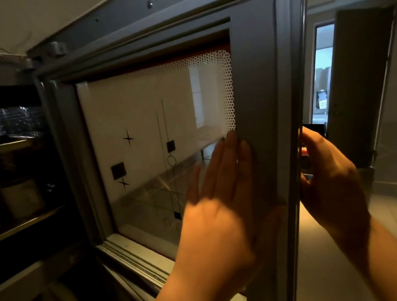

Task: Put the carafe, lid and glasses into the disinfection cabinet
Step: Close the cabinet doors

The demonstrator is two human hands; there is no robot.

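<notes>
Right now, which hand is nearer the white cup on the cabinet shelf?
Left. The left hand lies flat on the door's inner face; the right hand holds the door's outer edge, farther from the white cup.

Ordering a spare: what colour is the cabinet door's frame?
Grey, plain in the head view: door frame.

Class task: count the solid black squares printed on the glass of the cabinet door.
3. One black square sits left, one hangs on a thin line mid-pane, one small lies low beside the left hand, which may hide more.
</notes>
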